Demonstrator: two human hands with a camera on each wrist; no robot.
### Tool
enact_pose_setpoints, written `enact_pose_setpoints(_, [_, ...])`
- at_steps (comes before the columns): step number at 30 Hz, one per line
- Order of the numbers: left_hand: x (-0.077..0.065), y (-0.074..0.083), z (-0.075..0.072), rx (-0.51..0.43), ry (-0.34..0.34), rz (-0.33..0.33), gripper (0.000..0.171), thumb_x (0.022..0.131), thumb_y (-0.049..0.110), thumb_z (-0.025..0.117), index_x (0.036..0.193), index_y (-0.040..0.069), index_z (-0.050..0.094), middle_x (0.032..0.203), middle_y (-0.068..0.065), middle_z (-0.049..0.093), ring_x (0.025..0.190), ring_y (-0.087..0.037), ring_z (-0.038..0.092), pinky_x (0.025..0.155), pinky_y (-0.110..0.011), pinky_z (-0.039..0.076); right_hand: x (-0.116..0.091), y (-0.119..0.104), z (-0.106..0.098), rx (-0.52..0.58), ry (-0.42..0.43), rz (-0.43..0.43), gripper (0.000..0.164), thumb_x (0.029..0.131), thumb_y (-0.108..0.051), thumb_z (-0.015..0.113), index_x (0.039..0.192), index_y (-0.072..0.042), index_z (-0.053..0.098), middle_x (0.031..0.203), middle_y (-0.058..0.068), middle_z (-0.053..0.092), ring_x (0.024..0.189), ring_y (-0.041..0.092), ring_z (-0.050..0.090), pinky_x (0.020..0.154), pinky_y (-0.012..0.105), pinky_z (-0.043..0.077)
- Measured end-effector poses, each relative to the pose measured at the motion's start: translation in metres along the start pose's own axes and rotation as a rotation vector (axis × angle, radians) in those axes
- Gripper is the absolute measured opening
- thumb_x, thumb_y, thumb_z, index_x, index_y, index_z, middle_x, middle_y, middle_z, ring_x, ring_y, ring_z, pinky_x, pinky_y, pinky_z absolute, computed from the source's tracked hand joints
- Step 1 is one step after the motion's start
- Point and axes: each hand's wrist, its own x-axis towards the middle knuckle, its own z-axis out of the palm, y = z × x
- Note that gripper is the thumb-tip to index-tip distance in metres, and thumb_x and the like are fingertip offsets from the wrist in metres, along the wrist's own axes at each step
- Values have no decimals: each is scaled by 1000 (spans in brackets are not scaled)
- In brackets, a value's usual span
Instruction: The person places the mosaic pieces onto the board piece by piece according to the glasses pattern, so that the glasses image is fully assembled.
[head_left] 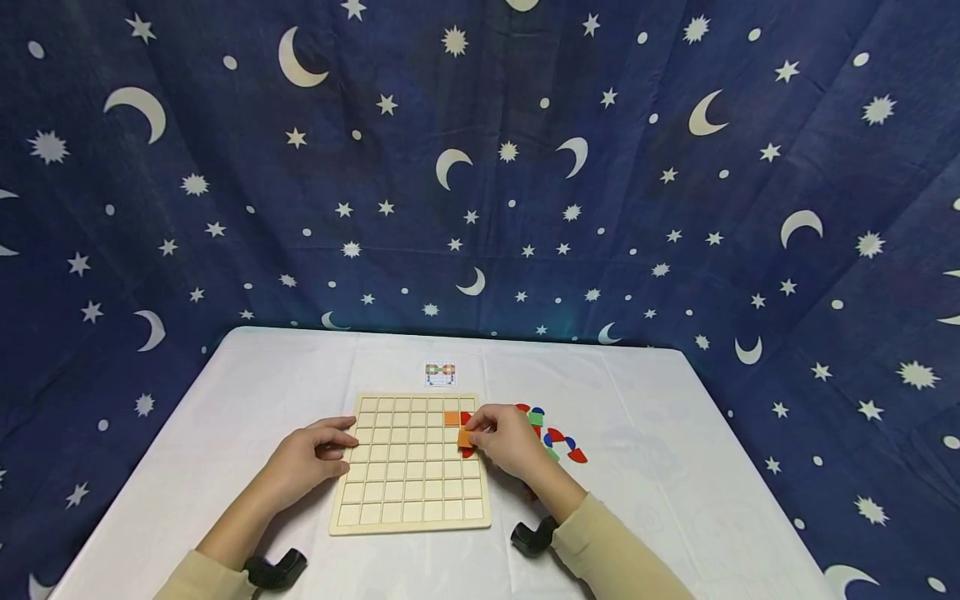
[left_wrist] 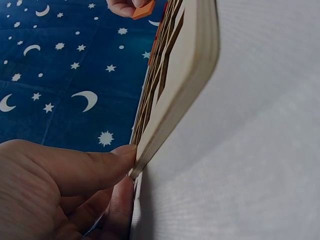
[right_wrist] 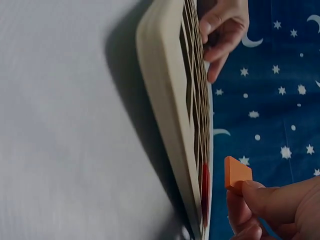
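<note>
A pale wooden grid board (head_left: 408,521) lies on the white table. My left hand (head_left: 311,457) rests at its left edge, thumb and fingertips spread along the rim; the left wrist view shows the thumb (left_wrist: 107,165) right at the edge. Over the board's upper right cells, my right hand (head_left: 510,437) pinches an orange square tile (right_wrist: 237,174) between thumb and fingertips. Another orange square tile (head_left: 452,418) sits in a cell nearby. Red pieces (head_left: 466,417) lie in the right column, partly hidden by the right hand and the held tile.
Right of the board are loose red pieces (head_left: 577,456), blue pieces (head_left: 570,442) and green pieces (head_left: 536,419), some hidden by the right hand. A small printed pattern card (head_left: 440,373) lies behind the board. Dark star-patterned cloth (head_left: 480,208) hangs behind the table.
</note>
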Motion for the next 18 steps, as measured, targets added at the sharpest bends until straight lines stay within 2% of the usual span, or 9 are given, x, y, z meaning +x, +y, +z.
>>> enact_pose_setpoints(6, [0, 0, 0, 0, -2, 1, 34, 84, 2, 86, 117, 9, 80, 160, -11, 58, 108, -15, 70, 83, -16, 57, 0, -4, 12, -27, -19, -61, 14, 93, -8, 82, 90, -22, 78, 82, -3, 68, 86, 17, 59, 73, 27, 49])
enact_pose_setpoints(13, [0, 0, 0, 6, -2, 2, 34, 84, 2, 86, 117, 9, 80, 160, -11, 58, 109, -16, 70, 83, -16, 57, 2, -1, 22, -67, -52, -83, 4, 95, -10, 81, 94, -14, 79, 80, -6, 67, 86, 15, 59, 75, 27, 49])
enact_pose_setpoints(18, [0, 0, 0, 7, -1, 2, 34, 84, 2, 86, 117, 9, 81, 160, -11, 59, 108, -15, 70, 83, -16, 57, 2, -2, 24, -89, -39, -89, 10, 94, -10, 82, 90, -17, 78, 79, -7, 66, 83, 14, 59, 74, 26, 49])
